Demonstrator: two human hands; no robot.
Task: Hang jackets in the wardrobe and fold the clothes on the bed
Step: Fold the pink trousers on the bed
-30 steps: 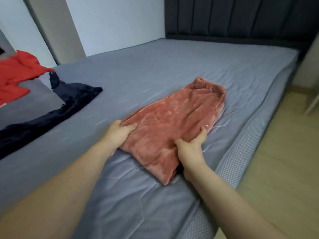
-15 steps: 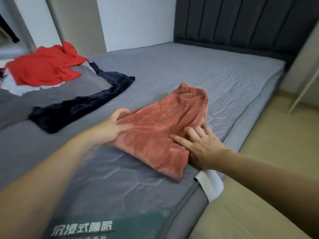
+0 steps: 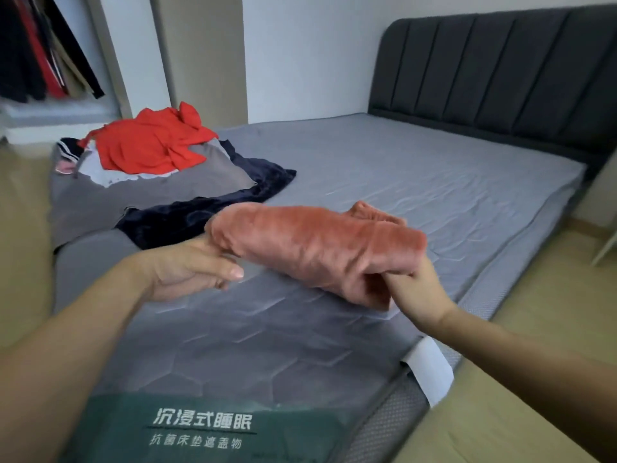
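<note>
A grey mattress (image 3: 417,182) fills the room, with a dark padded headboard (image 3: 500,78) behind it. The left hand (image 3: 187,272) and right hand (image 3: 417,289) each grip an end of the folded pink garment (image 3: 317,242), lifted just above the bed – one piece looks done. A red garment (image 3: 150,145) and a dark blue one (image 3: 207,208) (both unfolded) remain, beside the open wardrobe (image 3: 43,51). The green cover label (image 3: 200,429) reads 沉浸式睡眠 – the smaller line below is unclear.
</note>
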